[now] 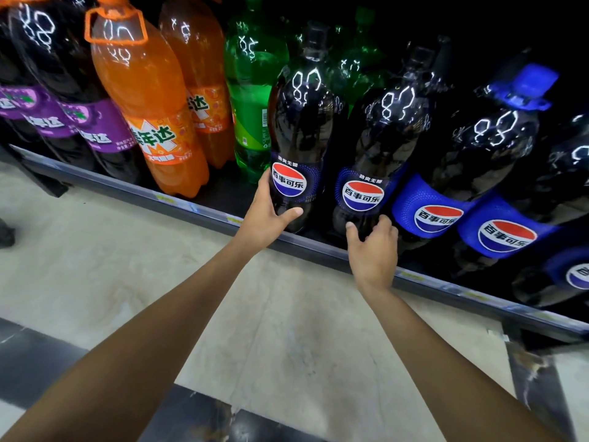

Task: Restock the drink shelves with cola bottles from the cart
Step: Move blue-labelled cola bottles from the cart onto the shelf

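Cola bottle (298,135) upright, left hand (264,215) gripping, right hand (373,250) gripping neighbour (382,138)

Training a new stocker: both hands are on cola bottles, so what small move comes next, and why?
Probably slide both slightly back: the left hand grips one cola bottle, the right hand holds its neighbour, and both stand near the shelf edge.

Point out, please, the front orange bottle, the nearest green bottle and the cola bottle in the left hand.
front orange bottle (140,84): head view, body above the label.
nearest green bottle (248,122): head view, its label.
cola bottle (302,129): head view, dark body above the label.
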Available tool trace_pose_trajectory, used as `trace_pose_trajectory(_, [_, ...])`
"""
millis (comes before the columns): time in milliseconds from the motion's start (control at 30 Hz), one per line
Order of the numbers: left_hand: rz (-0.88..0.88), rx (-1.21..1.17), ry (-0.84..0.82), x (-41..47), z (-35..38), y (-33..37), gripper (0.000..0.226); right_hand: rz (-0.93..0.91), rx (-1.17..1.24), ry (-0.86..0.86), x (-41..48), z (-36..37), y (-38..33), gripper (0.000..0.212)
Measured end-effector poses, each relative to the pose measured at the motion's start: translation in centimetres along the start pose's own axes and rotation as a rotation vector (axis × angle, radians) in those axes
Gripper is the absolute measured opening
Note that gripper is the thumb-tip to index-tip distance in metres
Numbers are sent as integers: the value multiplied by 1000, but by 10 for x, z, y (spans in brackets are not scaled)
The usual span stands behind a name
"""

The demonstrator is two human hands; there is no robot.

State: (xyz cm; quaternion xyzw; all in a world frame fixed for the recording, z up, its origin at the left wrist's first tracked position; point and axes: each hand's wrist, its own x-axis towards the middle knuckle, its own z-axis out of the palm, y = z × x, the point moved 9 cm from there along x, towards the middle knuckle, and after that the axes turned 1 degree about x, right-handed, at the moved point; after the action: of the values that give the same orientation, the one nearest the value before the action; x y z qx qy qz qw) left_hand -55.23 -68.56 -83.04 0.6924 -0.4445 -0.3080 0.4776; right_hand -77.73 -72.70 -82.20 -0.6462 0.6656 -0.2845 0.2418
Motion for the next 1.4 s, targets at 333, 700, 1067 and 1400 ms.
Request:
trace_pose_trajectory(333, [5, 63, 21, 6, 5, -2, 94, -18, -178, -9, 4, -6, -5, 47])
trace_pose_trajectory(700, [10, 64, 33, 7, 7, -6, 94, -1, -170, 34, 8, -9, -17, 69])
trace_pose_trajectory(1067, [22, 47, 80, 8, 1, -8, 91, -115, 171, 219, 3, -17, -38, 97])
trace_pose_trajectory(1400, [28, 88, 96, 10, 1, -10, 94, -83, 165, 337, 11, -6, -41, 106])
